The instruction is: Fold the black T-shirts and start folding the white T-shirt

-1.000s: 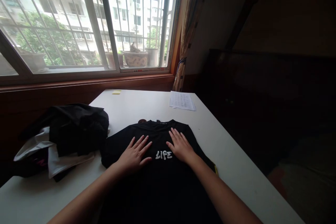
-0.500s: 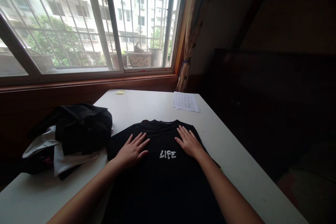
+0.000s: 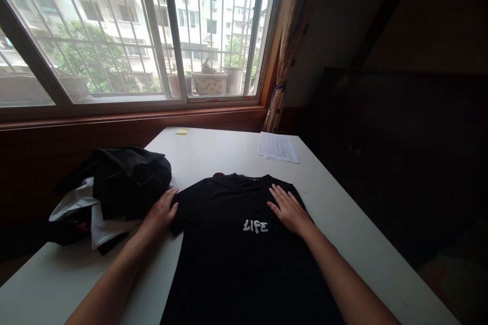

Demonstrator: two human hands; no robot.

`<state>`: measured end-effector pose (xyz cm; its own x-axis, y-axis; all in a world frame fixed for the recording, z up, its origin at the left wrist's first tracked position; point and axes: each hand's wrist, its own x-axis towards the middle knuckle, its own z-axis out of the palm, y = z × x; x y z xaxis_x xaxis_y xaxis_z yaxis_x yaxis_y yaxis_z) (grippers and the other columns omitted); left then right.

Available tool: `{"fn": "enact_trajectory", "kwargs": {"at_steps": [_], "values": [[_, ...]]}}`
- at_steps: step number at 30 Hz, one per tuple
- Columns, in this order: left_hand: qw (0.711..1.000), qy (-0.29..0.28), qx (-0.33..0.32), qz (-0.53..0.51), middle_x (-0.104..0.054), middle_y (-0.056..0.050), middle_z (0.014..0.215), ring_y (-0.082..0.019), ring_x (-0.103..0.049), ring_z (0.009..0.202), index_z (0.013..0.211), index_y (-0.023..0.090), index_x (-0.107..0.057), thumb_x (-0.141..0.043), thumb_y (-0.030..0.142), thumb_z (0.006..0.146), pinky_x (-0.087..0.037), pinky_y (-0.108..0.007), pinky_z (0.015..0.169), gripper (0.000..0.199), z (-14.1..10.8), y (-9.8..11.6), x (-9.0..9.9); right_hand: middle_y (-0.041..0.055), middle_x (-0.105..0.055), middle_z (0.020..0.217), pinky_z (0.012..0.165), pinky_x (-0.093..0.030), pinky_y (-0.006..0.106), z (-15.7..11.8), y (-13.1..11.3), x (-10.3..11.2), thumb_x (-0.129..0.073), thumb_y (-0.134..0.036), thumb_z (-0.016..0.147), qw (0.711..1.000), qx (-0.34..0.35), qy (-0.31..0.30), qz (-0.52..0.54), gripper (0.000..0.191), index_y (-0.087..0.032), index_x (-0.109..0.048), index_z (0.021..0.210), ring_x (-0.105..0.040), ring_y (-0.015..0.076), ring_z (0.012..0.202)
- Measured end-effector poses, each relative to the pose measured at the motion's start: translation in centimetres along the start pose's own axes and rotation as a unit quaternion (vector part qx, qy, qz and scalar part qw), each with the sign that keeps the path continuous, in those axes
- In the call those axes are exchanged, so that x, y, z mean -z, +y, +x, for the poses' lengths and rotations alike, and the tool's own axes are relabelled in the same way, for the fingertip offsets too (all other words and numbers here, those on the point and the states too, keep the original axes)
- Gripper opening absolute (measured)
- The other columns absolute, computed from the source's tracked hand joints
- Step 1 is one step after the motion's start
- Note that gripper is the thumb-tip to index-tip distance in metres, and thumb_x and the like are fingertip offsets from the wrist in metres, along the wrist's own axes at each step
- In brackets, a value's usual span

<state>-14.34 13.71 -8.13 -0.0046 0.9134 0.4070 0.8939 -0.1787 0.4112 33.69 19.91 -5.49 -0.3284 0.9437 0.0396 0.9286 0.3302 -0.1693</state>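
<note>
A black T-shirt point(image 3: 236, 269) with white "LIFE" lettering on its chest lies spread on the white table, its collar toward the window. My left hand point(image 3: 162, 210) rests at the edge of the sleeve on the left, fingers stretched out, between the shirt and the clothes pile. Flat on the shirt near the other shoulder lies my right hand point(image 3: 290, 208), its fingers spread. Neither hand grips anything. The sleeve on the right is mostly hidden by my right hand and forearm.
A heap of black and white clothes point(image 3: 125, 183) sits on the table's left side. Printed papers point(image 3: 279, 148) and a yellow sticky note point(image 3: 182, 131) lie at the far end of the white table point(image 3: 217, 150). Beyond stand a barred window and a curtain point(image 3: 280, 91).
My left hand has slid left from the shirt's chest to the sleeve edge. My right hand stays on the shirt. The whole view has shifted slightly.
</note>
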Motion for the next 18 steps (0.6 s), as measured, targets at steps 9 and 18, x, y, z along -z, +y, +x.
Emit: {"fn": "enact_trajectory", "kwargs": {"at_steps": [9,18], "values": [[0.999,-0.001,0.023,-0.026,-0.064,-0.009,0.099,-0.027,-0.065,0.094,0.133,0.017,-0.058,-0.053,0.035,0.088,-0.053,-0.044,0.090,0.049,0.2,-0.3,0.7,0.0042,-0.021,0.166,0.125,-0.014,0.050,-0.3,1.2,-0.3,-0.024,-0.059,0.102,1.000,0.014,0.005,-0.009,0.067,-0.023,-0.028,0.158,-0.016,0.0215,0.153],[0.992,0.030,0.034,-0.114,-0.065,-0.007,0.096,-0.024,-0.064,0.089,0.126,0.018,-0.062,-0.050,0.027,0.089,-0.052,-0.041,0.088,0.041,1.0,1.0,1.3,0.0074,-0.048,0.153,0.124,-0.023,0.050,-1.5,-10.9,1.8,-0.047,-0.035,0.099,0.971,0.224,0.071,0.047,0.046,-0.023,-0.054,0.142,-0.038,0.0251,0.145]]}}
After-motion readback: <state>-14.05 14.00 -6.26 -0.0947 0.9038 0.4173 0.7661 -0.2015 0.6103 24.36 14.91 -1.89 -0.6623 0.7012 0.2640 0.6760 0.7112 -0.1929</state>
